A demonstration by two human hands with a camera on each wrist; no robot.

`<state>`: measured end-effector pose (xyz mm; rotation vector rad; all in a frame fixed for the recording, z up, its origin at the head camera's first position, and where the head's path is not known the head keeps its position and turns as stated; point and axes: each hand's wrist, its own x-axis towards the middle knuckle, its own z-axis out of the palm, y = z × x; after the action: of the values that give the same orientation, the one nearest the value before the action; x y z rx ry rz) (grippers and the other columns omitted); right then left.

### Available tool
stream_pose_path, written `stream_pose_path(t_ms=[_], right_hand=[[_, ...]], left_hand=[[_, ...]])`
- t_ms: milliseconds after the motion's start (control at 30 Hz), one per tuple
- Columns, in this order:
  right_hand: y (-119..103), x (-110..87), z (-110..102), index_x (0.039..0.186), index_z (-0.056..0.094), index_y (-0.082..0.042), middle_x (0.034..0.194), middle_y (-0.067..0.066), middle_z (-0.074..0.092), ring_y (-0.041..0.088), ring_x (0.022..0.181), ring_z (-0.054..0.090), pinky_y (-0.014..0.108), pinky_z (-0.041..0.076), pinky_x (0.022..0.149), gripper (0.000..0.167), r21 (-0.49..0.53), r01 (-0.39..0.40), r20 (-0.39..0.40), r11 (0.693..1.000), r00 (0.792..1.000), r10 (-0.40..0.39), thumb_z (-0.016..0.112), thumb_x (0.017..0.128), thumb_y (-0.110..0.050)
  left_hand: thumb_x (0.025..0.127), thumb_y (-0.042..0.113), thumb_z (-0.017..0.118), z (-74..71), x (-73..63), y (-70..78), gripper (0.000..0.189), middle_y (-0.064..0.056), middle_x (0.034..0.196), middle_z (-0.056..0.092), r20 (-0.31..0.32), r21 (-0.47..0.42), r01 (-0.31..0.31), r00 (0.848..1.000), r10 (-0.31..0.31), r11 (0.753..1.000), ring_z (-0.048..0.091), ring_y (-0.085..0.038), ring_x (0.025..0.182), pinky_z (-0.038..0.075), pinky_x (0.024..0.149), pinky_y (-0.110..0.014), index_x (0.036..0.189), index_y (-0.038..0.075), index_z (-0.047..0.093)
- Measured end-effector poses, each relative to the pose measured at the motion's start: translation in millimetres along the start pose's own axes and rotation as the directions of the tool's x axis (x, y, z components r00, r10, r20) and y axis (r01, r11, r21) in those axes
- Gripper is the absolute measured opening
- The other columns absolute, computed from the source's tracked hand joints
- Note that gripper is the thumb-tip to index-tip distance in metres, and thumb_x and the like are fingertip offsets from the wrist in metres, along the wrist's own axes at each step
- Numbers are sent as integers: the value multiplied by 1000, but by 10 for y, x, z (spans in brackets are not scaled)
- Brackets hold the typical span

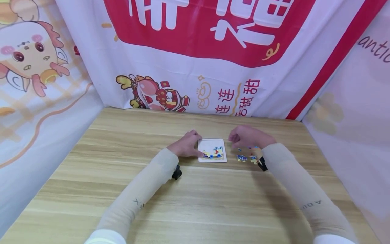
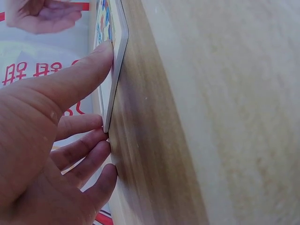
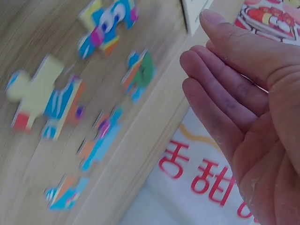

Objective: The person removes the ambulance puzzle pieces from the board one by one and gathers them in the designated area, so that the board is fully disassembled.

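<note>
Left hand (image 2: pixel 30 133), fingers apart, touches the board (image 1: pixel 209 145), and right hand (image 1: pixel 249 137), also apart, hangs near pieces (image 3: pixel 40 93) — probably light and stiff, best pinched by edges.

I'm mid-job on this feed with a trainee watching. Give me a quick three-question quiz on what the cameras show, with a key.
1. Which hand is touching the puzzle board?

2. In the head view, the loose pieces lie:
a) left of the board
b) right of the board
c) on top of the board

3. True or false: colored picture covers the board's whole face.

Key:
1. The left hand, at the board's left side.
2. b, close to the right hand.
3. False; the upper left of the board is plain white.
</note>
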<state>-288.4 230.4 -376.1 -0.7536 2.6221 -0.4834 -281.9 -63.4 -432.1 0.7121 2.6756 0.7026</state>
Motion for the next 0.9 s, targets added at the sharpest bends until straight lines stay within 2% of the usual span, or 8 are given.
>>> stream_pose_path(t_ms=[233, 400, 733, 900], right_hand=[[-206, 168, 109, 126, 74, -6, 117, 7, 77, 18, 106, 70, 40, 61, 99, 41, -65, 58, 29, 996, 998, -56, 86, 89, -19], [-293, 265, 205, 129, 73, -9, 119, 3, 76, 17, 109, 69, 38, 60, 102, 46, -109, 52, 60, 993, 997, -46, 88, 87, -23], [-296, 327, 278, 122, 76, -15, 111, -4, 75, 13, 104, 68, 37, 59, 101, 40, -111, 26, 54, 993, 998, -20, 90, 85, -23], [-312, 402, 288, 114, 76, -15, 105, -4, 75, 12, 99, 67, 35, 59, 97, 39, -137, 25, 49, 990, 999, -18, 93, 80, -20]], left_hand=[[91, 37, 84, -11, 8, 13, 78, -13, 152, 47, 5, 8, -4, 1000, 4, 1000, 45, -30, 140, 42, 124, -44, 154, 4, 51], [91, 36, 84, -18, 2, 15, 77, -13, 151, 48, 7, 6, -1, 1000, 1, 1000, 46, -30, 139, 43, 123, -44, 153, 3, 52], [91, 36, 84, -1, 31, 13, 77, -13, 150, 49, 4, 4, -4, 1000, 4, 1000, 46, -29, 137, 44, 122, -43, 153, 3, 52], [91, 35, 85, -4, 12, 25, 78, -13, 151, 48, 4, 11, -1, 1000, 1, 1000, 47, -30, 138, 43, 123, -44, 153, 3, 52]])
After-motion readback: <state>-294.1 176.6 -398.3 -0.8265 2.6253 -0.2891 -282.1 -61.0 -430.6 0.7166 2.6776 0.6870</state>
